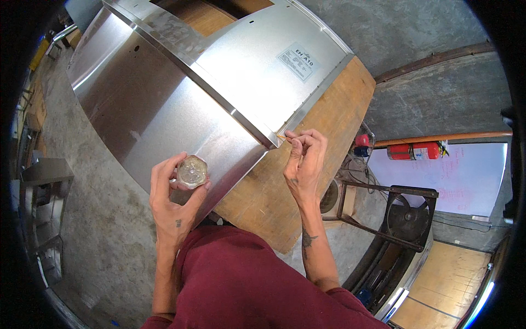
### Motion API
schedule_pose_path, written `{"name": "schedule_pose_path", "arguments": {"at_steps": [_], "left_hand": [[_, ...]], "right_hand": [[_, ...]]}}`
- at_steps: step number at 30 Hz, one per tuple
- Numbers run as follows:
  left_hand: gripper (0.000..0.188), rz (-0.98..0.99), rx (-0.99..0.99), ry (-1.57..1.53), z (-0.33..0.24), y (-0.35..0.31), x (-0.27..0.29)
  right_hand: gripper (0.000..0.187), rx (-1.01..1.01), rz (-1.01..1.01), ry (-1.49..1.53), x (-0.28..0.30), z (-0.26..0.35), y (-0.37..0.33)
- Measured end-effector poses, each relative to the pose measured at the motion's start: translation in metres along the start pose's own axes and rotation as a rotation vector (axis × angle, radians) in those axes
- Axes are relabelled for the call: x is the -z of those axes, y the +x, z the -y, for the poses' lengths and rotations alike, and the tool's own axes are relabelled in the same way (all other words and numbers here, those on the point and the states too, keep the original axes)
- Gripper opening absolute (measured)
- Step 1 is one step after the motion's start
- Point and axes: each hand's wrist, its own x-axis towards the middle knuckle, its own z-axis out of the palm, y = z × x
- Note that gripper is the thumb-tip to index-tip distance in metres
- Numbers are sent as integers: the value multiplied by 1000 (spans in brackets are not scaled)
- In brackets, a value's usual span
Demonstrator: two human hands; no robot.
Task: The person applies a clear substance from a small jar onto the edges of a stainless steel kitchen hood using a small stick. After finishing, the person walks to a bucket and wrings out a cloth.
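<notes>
My left hand [174, 197] is closed around a small round clear container [192, 171], held up in front of the metal's lower panel. Whatever is inside the container is hard to make out. My right hand [307, 159] pinches a thin orange-brown stick [281, 137] between thumb and fingers; its exact kind is too small to tell. The stick's tip is at the near corner of a large shiny sheet-metal housing [181, 115], by the end of a raised seam [241, 115]. A printed label [298, 61] is stuck on the housing's upper face.
Under the housing lies a wooden table top [257, 203]. At the right, a dark metal frame with a fan [408, 216] stands near a whiteboard [466, 181] and a red fire extinguisher [416, 151]. Bent metal parts [46, 219] stand on the concrete floor [104, 230] at left.
</notes>
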Motion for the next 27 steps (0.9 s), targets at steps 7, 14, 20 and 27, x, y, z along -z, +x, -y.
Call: {"name": "schedule_pose_path", "arguments": {"at_steps": [7, 14, 20, 27], "left_hand": [[68, 12, -28, 1, 4, 1, 0], [69, 17, -38, 22, 4, 1, 0], [70, 20, -30, 15, 2, 1, -2], [70, 24, -44, 50, 4, 2, -2]], "right_hand": [[12, 23, 1, -38, 0, 1, 1], [12, 23, 8, -66, 2, 4, 2], [12, 4, 3, -32, 2, 7, 2], [12, -7, -7, -12, 0, 5, 1]]}}
